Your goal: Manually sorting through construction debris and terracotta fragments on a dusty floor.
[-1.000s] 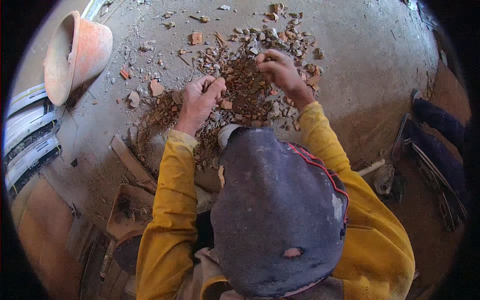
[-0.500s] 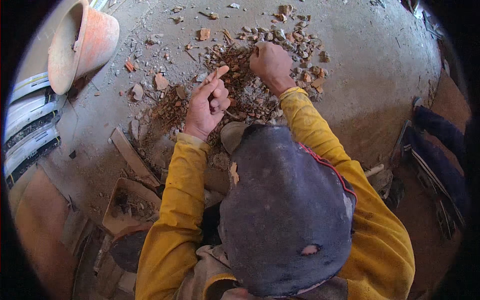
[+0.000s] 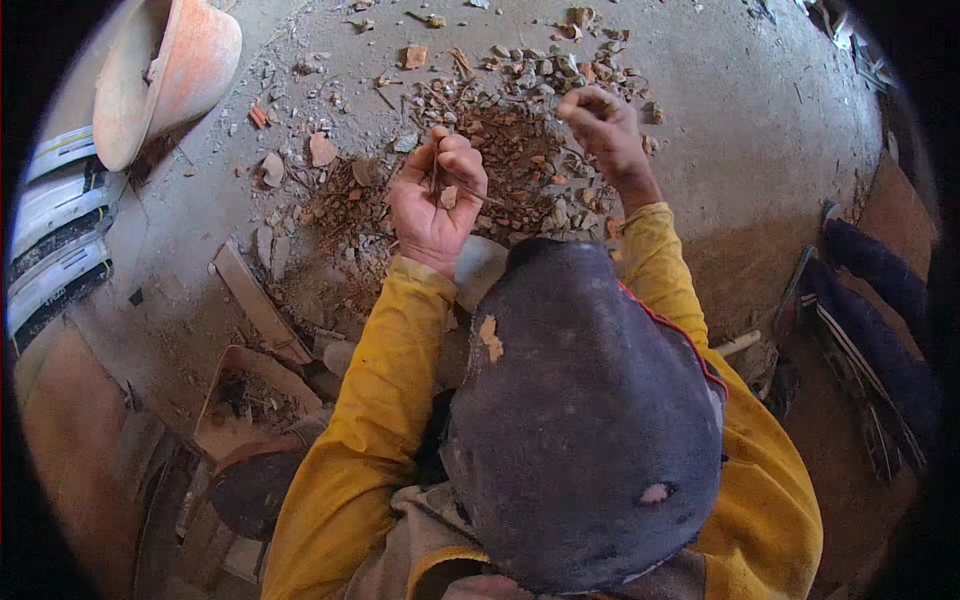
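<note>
My left hand (image 3: 438, 198) is turned palm up above the rubble, its fingers curled round some thin brown sticks (image 3: 435, 172). A small pale chip (image 3: 448, 197) lies against its palm. To the right, my right hand (image 3: 607, 135) hovers over the pile's edge with thumb and forefinger bent together; whatever they pinch, if anything, is too small to make out. Beneath both hands spreads a heap of rubble (image 3: 505, 140), made of reddish-brown crumbs, brick bits, splinters and grey stones. A dark cap (image 3: 590, 420) covers part of my arms and the near ground.
An orange bucket (image 3: 195, 65) lies tipped at the far left, near white-and-black strips (image 3: 60, 240). A plank (image 3: 262, 305) and an open container with debris (image 3: 250, 400) are left of my left arm. Dark blue cloth (image 3: 870, 330) lies at the right.
My left hand has moved right and turned its palm up, the sticks now across it. My right hand has lifted off the stones, shifted right and loosened from a fist.
</note>
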### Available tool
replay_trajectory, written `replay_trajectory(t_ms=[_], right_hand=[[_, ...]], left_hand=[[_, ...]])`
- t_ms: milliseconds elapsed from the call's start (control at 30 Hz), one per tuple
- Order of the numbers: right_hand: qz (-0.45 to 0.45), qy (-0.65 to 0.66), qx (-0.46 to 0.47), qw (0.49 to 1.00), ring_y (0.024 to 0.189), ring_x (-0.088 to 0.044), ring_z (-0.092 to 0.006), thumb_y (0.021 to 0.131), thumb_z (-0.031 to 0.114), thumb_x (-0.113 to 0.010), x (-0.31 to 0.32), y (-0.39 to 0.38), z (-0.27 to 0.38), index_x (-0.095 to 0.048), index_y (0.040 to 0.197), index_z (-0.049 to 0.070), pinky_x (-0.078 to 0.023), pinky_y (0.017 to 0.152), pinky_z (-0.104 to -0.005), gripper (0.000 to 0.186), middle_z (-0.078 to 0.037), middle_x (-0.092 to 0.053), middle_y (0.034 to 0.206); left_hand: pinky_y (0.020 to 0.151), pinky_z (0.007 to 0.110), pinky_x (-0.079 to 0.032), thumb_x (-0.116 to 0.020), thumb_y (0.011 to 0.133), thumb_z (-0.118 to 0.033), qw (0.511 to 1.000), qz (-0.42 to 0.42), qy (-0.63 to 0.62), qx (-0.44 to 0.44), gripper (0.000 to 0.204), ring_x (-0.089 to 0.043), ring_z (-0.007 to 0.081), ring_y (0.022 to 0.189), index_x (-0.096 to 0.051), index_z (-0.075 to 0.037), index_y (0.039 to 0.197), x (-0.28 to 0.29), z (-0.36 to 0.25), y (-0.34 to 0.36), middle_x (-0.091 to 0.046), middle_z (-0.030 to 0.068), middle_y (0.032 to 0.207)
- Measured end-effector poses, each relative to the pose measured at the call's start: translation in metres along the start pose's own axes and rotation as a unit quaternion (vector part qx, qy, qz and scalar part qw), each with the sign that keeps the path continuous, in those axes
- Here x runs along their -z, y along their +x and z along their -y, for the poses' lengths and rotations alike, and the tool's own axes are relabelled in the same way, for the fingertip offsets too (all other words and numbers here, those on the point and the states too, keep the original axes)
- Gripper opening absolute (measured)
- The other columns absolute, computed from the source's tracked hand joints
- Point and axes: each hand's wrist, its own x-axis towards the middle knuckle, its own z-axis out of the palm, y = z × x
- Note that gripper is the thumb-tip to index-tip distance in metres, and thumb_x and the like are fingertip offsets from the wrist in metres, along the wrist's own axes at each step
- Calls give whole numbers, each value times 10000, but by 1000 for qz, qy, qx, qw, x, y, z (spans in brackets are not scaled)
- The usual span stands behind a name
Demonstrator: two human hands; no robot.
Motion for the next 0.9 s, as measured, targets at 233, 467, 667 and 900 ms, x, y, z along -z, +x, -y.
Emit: replay_trajectory(t_ms=[233,467,667,900], right_hand=[[-139,-528,-10,838,643,-643,-238,707,387,-806,-40,14,-11,-716,789,90,-505,617,-370,322,-133,-655,695],[-106,-646,-58,754,771,-673,-370,739,314,-680,-53,17,-6,-703,845,91,-537,694,-461,248,-169,-687,802],[-86,-666,-49,740,800,-676,-377,721,288,-669,-53,6,-7,-687,851,46,-541,703,-472,275,-190,-688,842],[-56,-672,-56,736,816,-664,-397,751,306,-641,-49,5,-8,-667,893,25,-531,720,-488,317,-217,-674,844]], left_hand=[[589,289,-498,-415,1025,-235,989,-26,140,-31,247,-525,136,646,-583,-55,1039,9,2,-3,-540,55,812],[400,198,-284,-363,1054,-309,952,-50,296,-59,254,-367,57,481,-528,-125,995,4,5,-3,-433,0,698],[419,217,-322,-403,1040,-302,948,-66,309,-45,234,-348,67,515,-527,-106,1008,2,-5,0,-406,-1,734],[475,227,-359,-442,1022,-295,942,-100,313,-69,208,-406,98,586,-534,-114,977,2,-2,3,-442,4,768]])
